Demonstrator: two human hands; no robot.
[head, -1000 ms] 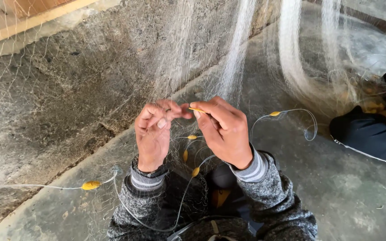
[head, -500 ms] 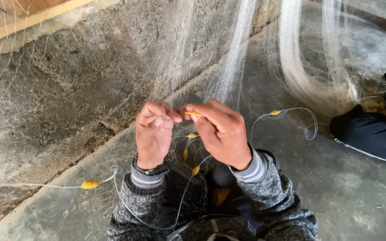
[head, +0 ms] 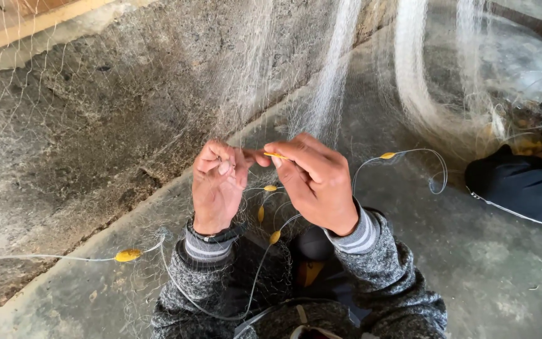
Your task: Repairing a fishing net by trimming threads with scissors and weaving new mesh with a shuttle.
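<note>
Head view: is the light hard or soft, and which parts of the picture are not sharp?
Head view: the light is soft and even, with no hard shadows on the concrete floor; both the left hand and the right hand are sharp; the fine net dissolves into a pale haze toward the top; the wall shows no glare.

- I see a pale whitish net (head: 340, 81), fine diamond mesh.
- Small floats (head: 127, 255) on my white line (head: 32, 257) are yellow.
- A thin yellow tool (head: 275, 155) shows at my fingertips.
- My sleeves (head: 390, 276) are speckled dark grey, cuffs (head: 360, 235) striped grey and white.
- The wristband (head: 214, 235) is black.
- The floor (head: 490, 276) is grey concrete.
- Another person's sleeve (head: 522, 188) is navy with a white line.
</note>
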